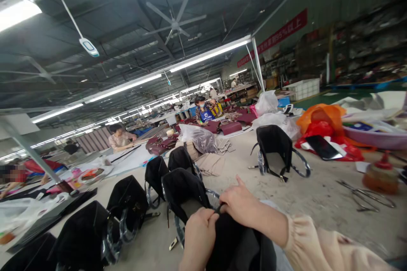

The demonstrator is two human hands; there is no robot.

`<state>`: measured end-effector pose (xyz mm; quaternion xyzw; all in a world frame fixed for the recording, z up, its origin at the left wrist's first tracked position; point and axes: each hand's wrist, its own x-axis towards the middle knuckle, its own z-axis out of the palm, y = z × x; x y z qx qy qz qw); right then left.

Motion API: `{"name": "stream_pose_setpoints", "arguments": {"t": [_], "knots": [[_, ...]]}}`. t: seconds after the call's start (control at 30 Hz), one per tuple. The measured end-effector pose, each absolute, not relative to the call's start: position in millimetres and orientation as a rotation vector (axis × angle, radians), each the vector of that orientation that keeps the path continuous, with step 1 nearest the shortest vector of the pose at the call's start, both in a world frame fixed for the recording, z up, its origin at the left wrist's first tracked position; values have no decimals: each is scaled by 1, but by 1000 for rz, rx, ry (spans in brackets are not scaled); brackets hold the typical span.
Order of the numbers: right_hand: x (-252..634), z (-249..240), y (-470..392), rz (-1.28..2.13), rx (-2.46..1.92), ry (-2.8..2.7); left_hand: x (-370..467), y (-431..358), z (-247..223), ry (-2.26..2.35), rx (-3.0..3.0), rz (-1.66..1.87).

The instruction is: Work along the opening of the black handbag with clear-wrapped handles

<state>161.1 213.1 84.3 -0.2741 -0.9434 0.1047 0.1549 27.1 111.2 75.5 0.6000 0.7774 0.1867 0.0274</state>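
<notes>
Close in front of me, at the bottom, is a black handbag (235,241), partly cut off by the frame. My left hand (201,228) pinches its upper edge with thumb and fingers. Just to the right, my right hand (239,204) grips the same edge, its fingertips almost meeting those of the left. Behind my hands stands another black bag (181,186), its top open and clear-wrapped handles at its sides. More black bags (82,233) stand to the left. A single black bag (274,148) with wrapped handles stands farther off on the right.
On the table (318,211) at the right lie scissors (365,194), a glue bottle (381,173) with a red top and a black phone (323,147) on red plastic. Beige panels (211,163) are stacked beyond the bags. Two co-workers (121,137) (203,112) sit farther back.
</notes>
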Motion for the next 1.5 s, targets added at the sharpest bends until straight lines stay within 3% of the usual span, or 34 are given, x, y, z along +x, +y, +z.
{"name": "stream_pose_setpoints", "arguments": {"t": [1.07,1.37,1.5], "knots": [[174,79,226,189,-836,-2684,27,112,75,2367,1861,613],[168,78,229,191,-854,-2696,33,121,92,2397,1917,290],[167,79,230,172,-850,-2691,40,137,94,2329,1990,385]]}}
